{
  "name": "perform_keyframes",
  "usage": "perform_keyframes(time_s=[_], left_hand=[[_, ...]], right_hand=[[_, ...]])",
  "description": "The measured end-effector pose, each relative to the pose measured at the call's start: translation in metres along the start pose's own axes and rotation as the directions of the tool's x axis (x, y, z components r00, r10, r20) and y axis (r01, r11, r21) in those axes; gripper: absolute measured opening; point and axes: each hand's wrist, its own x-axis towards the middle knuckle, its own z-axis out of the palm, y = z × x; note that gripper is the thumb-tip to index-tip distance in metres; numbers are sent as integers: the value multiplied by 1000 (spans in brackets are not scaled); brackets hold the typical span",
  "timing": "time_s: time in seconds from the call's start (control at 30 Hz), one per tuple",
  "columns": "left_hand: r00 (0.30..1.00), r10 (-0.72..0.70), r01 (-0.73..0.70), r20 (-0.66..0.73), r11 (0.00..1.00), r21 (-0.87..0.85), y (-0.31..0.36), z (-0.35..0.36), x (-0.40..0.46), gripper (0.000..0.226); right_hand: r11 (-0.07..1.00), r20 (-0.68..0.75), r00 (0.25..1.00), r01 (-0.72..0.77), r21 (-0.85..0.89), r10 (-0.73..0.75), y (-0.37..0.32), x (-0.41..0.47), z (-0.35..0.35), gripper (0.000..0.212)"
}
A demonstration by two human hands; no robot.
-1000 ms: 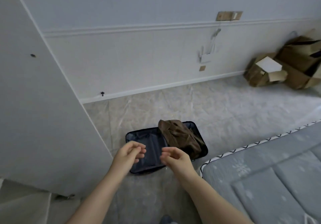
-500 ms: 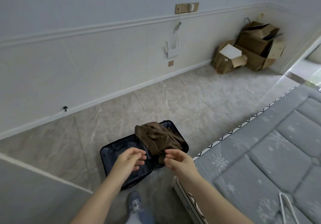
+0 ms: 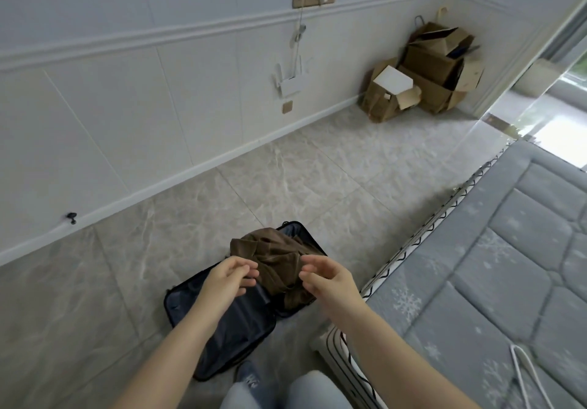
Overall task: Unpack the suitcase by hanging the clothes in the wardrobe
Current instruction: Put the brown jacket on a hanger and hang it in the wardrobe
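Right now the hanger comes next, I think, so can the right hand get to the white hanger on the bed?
Probably yes. The right hand holds nothing, and the white hanger lies uncovered on the mattress on that same side, with nothing seen between them; how far it must stretch I cannot judge.

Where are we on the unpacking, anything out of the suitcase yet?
Done: the suitcase lies open on the floor, its near half showing only lining. In hand: nothing yet; the left hand and right hand hang above it, loosely curled and holding nothing. Left: the brown garment is bunched in the far half, and a white hanger lies on the mattress. No wardrobe is in view.
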Motion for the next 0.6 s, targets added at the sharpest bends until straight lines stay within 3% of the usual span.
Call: perform_keyframes(time_s=[0.3,0.6], left_hand=[[998,-64,63,28,997,37,10,-7,50,24],[981,-155,148,-118,987,-68,19,-2,107,25]], right_hand=[[997,-24,998,-60,38,61,-11,55,2,28],[983,70,983,-166,-84,172,-17,146,3,29]])
